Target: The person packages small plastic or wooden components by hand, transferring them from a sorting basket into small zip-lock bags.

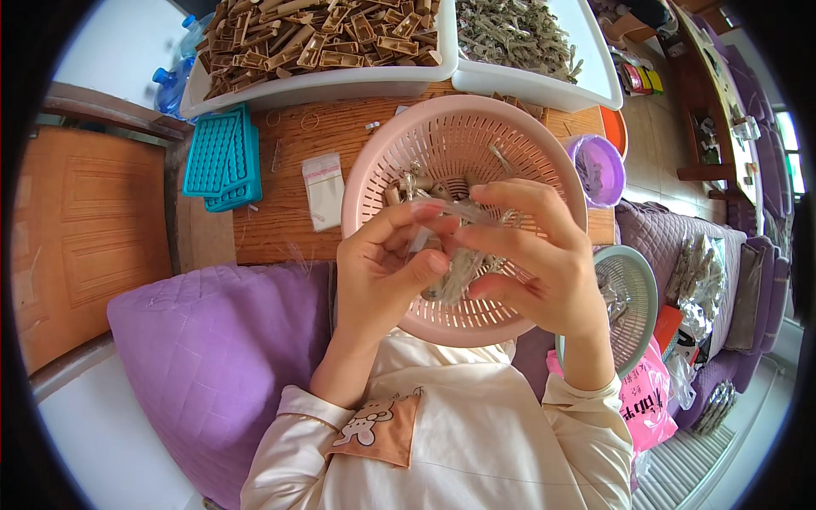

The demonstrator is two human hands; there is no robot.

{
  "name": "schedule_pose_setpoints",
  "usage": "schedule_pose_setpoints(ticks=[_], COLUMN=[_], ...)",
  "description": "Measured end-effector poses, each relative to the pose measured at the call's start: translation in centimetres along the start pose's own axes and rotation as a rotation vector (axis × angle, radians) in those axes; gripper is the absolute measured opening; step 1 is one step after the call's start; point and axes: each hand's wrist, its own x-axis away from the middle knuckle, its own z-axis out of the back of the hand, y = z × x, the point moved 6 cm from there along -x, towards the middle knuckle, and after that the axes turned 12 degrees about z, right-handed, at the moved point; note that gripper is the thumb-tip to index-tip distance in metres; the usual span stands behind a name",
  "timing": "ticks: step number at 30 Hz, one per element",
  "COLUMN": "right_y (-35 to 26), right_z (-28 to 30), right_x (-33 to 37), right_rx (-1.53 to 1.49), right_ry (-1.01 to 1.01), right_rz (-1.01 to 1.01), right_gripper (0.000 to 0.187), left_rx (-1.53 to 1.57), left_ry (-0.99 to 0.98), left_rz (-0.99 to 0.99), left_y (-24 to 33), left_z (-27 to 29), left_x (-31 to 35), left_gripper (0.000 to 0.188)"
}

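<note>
Above the pink slotted basket [374, 153], both my hands are closed on a small clear plastic bag [459, 276]. My left hand [378, 263] pinches its left side between thumb and fingers. From the right, my right hand [548, 255] grips it with curved fingers. Something greyish shows through the clear plastic, too blurred to name. Behind the bag, brown plastic pieces [395, 194] and clear bits lie in the basket, partly hidden by my fingers.
Across the back stand two white bins, one of brown plastic parts [327, 38], one of clear-grey parts [514, 38]. Teal trays [223, 157] and a white packet [323, 194] lie left. At right are a purple bucket [599, 170] and a grey-green basket [633, 319].
</note>
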Motion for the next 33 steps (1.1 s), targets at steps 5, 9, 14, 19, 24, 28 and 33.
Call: schedule_pose_setpoints(ticks=[5,9,14,19,24,28,33], right_y=[0.6,1.8,1.9,2.2,2.3,1.1,0.6], right_z=[-1.5,-2.4,-3.9,-3.4,-2.8,-3.5,-4.1], right_x=[0.5,2.1,2.9,3.1,3.4,2.4,2.5], right_rx=[-0.098,-0.340,-0.338,-0.300,-0.260,-0.195,0.043], right_ry=[-0.008,0.241,0.230,0.345,0.330,0.189,-0.005], right_rz=[-0.018,-0.297,-0.402,-0.436,-0.497,-0.351,-0.213], right_gripper=[0.041,0.046,0.022,0.021,0.022,0.030,0.010], left_rx=[-0.121,-0.062,-0.041,-0.112,-0.337,-1.133,-1.333], left_ry=[0.009,0.014,0.039,0.109,0.387,0.237,0.057], left_rz=[0.005,0.018,-0.102,-0.185,-0.639,-0.873,-0.735], left_y=[0.2,-0.3,-0.5,0.3,4.3,5.1,3.7], left_z=[-0.5,-0.2,-0.1,1.1,2.7,-2.9,-3.4], left_x=[0.2,0.2,0.1,-0.3,1.0,2.1,0.5], left_gripper=[0.037,0.037,0.038,0.045,0.040,0.019,0.017])
